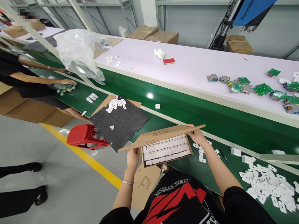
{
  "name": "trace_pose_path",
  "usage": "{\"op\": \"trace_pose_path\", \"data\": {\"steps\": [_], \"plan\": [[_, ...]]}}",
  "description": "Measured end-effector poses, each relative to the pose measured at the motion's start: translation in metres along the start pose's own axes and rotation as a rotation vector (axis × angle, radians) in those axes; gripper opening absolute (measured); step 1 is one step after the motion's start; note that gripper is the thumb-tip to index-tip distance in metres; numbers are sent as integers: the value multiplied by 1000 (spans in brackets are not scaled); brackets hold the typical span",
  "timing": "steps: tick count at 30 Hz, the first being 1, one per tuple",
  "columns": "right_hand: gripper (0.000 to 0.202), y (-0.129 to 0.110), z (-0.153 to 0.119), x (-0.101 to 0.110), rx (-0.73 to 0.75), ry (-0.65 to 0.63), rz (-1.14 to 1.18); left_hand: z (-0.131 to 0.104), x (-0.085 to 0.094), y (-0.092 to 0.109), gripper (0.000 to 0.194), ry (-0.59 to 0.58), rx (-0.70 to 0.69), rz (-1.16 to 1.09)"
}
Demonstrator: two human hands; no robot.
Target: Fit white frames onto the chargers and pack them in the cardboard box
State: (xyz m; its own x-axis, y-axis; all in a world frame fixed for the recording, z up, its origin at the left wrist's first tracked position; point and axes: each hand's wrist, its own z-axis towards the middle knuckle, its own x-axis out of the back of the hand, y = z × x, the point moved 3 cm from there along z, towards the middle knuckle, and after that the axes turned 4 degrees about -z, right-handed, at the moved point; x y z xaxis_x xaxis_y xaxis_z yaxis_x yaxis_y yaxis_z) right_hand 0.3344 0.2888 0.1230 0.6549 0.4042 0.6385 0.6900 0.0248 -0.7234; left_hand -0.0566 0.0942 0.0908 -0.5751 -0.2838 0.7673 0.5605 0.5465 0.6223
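A brown cardboard sheet (163, 134) with printed lettering is tilted over the far side of an open cardboard box (168, 161). Inside the box sit rows of white plastic pieces (167, 148), packed close together. The sheet's left end is gripped by my left hand (133, 158), its fingers partly hidden behind the cardboard. My right hand (196, 135) grips the right end, thumb and fingers closed on the edge. Whether the sheet is joined to the box I cannot tell. Loose small white plates (201, 152) lie beside my right forearm.
A large heap of white plates (271, 183) covers the right of the green belt (154, 119). Left of the box lies a dark board (121, 124) with white parts. A red stool (84, 136) and a co-worker (30, 74) are farther left. Green circuit boards (263, 89) line the shelf.
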Motion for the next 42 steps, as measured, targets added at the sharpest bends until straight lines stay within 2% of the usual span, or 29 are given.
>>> {"op": "trace_pose_path", "data": {"steps": [12,15,19,26,34,42], "plan": [[35,-7,17,12,-8,-12,-109,11,-4,3,9,29,49,26],[34,-8,13,10,-1,-3,-113,8,-6,2,10,33,51,19],[37,-8,-1,5,34,15,-102,0,-9,-1,23,22,25,6],[45,0,-11,-1,91,37,-77,-7,-13,-7,23,10,-57,-40],[54,18,-18,-5,129,-7,-95,-7,-6,-17,4,-1,-122,-100],[60,25,-14,-2,139,-82,-119,-5,-13,-32,12,-52,-117,-135]]}}
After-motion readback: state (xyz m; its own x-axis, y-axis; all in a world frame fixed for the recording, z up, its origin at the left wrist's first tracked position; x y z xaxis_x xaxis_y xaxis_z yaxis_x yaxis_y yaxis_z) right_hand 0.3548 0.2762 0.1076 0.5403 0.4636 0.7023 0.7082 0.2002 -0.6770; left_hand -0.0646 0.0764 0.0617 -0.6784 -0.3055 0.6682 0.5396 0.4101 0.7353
